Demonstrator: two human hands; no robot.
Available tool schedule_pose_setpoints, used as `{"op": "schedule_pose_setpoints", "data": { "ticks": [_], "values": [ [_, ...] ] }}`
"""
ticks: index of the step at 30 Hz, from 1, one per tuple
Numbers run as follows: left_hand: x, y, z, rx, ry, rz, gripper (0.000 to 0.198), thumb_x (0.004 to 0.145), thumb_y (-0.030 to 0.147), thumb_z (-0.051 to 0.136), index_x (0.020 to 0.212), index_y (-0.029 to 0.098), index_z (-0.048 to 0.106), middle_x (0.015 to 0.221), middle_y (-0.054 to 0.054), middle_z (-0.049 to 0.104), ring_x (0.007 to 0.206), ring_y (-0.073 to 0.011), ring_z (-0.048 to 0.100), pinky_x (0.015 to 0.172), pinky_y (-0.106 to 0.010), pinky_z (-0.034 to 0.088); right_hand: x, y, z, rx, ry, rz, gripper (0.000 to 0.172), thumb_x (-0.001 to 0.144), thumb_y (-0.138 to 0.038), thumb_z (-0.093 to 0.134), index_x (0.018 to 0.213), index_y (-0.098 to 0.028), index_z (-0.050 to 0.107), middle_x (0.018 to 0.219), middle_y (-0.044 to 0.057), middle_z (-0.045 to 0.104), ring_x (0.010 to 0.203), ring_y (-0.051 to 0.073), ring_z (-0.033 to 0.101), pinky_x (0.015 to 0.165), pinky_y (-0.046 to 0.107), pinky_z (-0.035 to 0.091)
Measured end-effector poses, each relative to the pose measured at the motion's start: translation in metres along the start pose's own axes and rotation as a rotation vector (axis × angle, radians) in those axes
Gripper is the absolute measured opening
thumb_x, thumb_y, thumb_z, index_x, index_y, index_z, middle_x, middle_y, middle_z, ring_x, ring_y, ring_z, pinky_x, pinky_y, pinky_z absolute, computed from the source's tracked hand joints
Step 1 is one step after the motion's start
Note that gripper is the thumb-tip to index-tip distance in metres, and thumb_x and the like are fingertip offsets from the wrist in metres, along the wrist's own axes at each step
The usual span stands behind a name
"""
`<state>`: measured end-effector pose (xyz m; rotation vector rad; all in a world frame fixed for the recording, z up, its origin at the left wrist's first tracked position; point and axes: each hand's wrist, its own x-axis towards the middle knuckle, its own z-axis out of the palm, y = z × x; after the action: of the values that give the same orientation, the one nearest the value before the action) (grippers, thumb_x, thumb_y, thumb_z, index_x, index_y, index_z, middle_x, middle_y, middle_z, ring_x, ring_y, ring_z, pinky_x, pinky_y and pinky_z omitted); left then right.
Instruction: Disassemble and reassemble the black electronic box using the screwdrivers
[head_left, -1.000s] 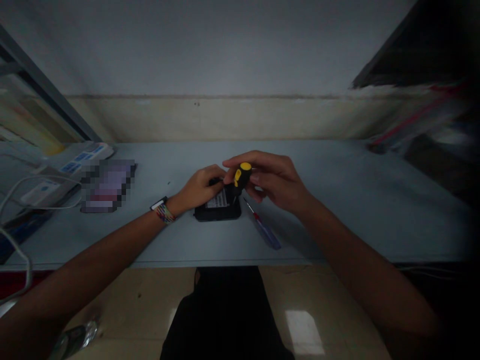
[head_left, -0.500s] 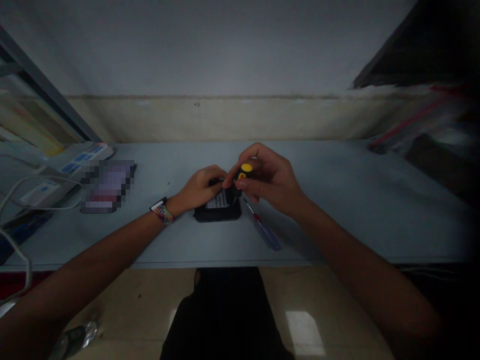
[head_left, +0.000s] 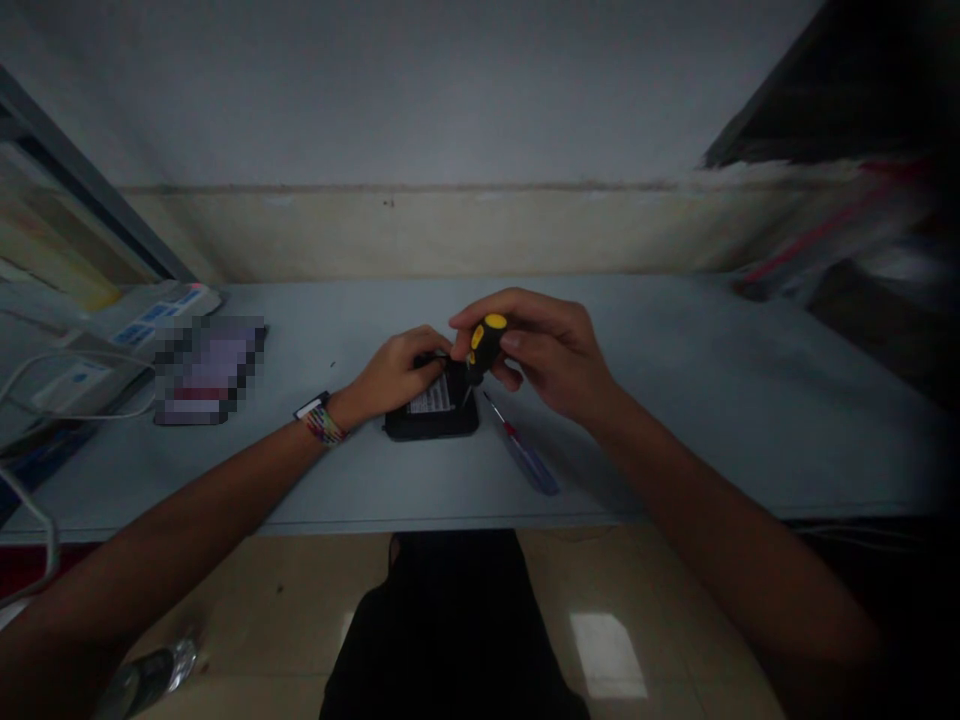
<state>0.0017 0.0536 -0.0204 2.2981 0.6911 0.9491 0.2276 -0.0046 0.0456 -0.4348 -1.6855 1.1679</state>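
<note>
A flat black device (head_left: 431, 425) with a white label lies on the table in front of me. My left hand (head_left: 397, 370) rests on its upper left part, thumb and fingers closed on its edge. With my right hand (head_left: 544, 350) I grip a short black and yellow screwdriver (head_left: 487, 340) between thumb and fingers. Its shaft points down at the device's right side; whether the tip touches is too small to tell. A second screwdriver (head_left: 532, 460), with a clear bluish handle and red collar, lies just right of the device.
At the left are a blurred-out phone (head_left: 206, 370), a white power strip (head_left: 161, 320) and a white cable (head_left: 45, 525). Plastic bags (head_left: 832, 240) lie at the far right. A bottle (head_left: 154, 675) is on the floor at lower left.
My right fingers have shifted on the screwdriver, whose handle now leans to the upper right with more of it showing. My left hand has stayed on the device.
</note>
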Motion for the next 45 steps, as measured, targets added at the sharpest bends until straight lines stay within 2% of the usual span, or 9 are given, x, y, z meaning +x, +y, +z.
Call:
{"op": "schedule_pose_setpoints", "data": {
  "ticks": [5, 20, 29, 31, 34, 36, 39, 42, 45],
  "values": [
    [0.000, 0.000, 0.001, -0.009, -0.001, -0.011, 0.020, 0.100, 0.018, 0.062, 0.113, 0.019, 0.078, 0.110, -0.008, 0.080, 0.103, -0.0225, 0.074, 0.097, -0.041, 0.058, -0.001, -0.002, 0.000, -0.025, 0.025, 0.014, 0.033, 0.105, -0.043, 0.071, 0.125, -0.019, 0.081, 0.101, 0.006, 0.079, 0.061, 0.010, 0.055, 0.049, 0.023, 0.043],
    [-0.001, -0.001, 0.000, -0.019, -0.003, -0.003, 0.024, 0.098, 0.016, 0.062, 0.114, 0.022, 0.079, 0.114, -0.007, 0.081, 0.108, -0.0239, 0.075, 0.102, -0.044, 0.058, 0.001, -0.010, 0.001, -0.034, 0.055, 0.012, 0.030, 0.104, -0.046, 0.072, 0.117, -0.020, 0.081, 0.098, 0.007, 0.076, 0.063, 0.014, 0.057, 0.048, 0.026, 0.045],
    [0.000, -0.001, 0.000, -0.017, 0.004, 0.015, 0.017, 0.096, 0.013, 0.062, 0.102, 0.020, 0.076, 0.101, -0.004, 0.078, 0.097, -0.0199, 0.073, 0.092, -0.036, 0.057, -0.001, 0.000, 0.002, -0.026, -0.044, -0.043, 0.030, 0.108, -0.043, 0.069, 0.122, -0.018, 0.078, 0.101, 0.006, 0.078, 0.061, 0.009, 0.056, 0.049, 0.022, 0.042],
    [0.000, 0.000, 0.000, -0.028, 0.004, 0.013, 0.015, 0.097, 0.014, 0.062, 0.102, 0.020, 0.075, 0.100, -0.004, 0.077, 0.095, -0.0191, 0.072, 0.089, -0.034, 0.056, 0.000, 0.000, 0.005, -0.044, -0.037, -0.046, 0.030, 0.102, -0.043, 0.078, 0.119, -0.019, 0.075, 0.098, 0.004, 0.076, 0.065, 0.010, 0.059, 0.052, 0.022, 0.045],
    [0.000, 0.000, -0.001, -0.040, -0.005, 0.010, 0.012, 0.097, 0.016, 0.064, 0.102, 0.019, 0.075, 0.101, -0.005, 0.077, 0.092, -0.0185, 0.070, 0.086, -0.033, 0.055, 0.001, -0.003, 0.010, -0.057, 0.018, -0.018, 0.042, 0.088, -0.040, 0.095, 0.114, -0.023, 0.068, 0.090, 0.000, 0.072, 0.071, 0.012, 0.065, 0.058, 0.022, 0.050],
    [0.000, -0.001, -0.001, -0.037, -0.008, 0.001, 0.012, 0.098, 0.018, 0.065, 0.103, 0.019, 0.075, 0.102, -0.005, 0.076, 0.092, -0.0189, 0.070, 0.085, -0.033, 0.055, 0.002, -0.004, 0.011, -0.043, 0.040, 0.010, 0.045, 0.085, -0.040, 0.097, 0.111, -0.025, 0.064, 0.087, -0.002, 0.071, 0.067, 0.011, 0.063, 0.054, 0.022, 0.048],
    [-0.001, -0.003, -0.001, -0.033, -0.006, -0.009, 0.013, 0.098, 0.018, 0.065, 0.106, 0.018, 0.076, 0.099, -0.005, 0.075, 0.093, -0.0196, 0.070, 0.084, -0.033, 0.054, 0.001, -0.006, 0.011, -0.056, 0.033, -0.001, 0.036, 0.090, -0.036, 0.094, 0.110, -0.023, 0.067, 0.095, 0.000, 0.075, 0.059, 0.008, 0.055, 0.048, 0.021, 0.042],
    [-0.001, -0.004, 0.000, -0.040, 0.004, -0.019, 0.014, 0.096, 0.016, 0.063, 0.104, 0.017, 0.075, 0.097, -0.005, 0.074, 0.090, -0.0187, 0.069, 0.082, -0.032, 0.054, 0.000, -0.008, 0.010, -0.116, 0.006, -0.045, 0.026, 0.096, -0.032, 0.086, 0.117, -0.020, 0.076, 0.107, 0.003, 0.078, 0.059, 0.006, 0.052, 0.048, 0.021, 0.039],
    [-0.001, -0.003, 0.001, -0.052, 0.007, 0.007, 0.012, 0.097, 0.017, 0.063, 0.103, 0.017, 0.074, 0.098, -0.004, 0.075, 0.091, -0.0188, 0.069, 0.084, -0.032, 0.054, -0.002, -0.010, 0.009, -0.122, -0.038, -0.052, 0.026, 0.105, -0.031, 0.073, 0.128, -0.020, 0.078, 0.109, 0.003, 0.078, 0.057, 0.005, 0.050, 0.048, 0.021, 0.039]
  ]
}}
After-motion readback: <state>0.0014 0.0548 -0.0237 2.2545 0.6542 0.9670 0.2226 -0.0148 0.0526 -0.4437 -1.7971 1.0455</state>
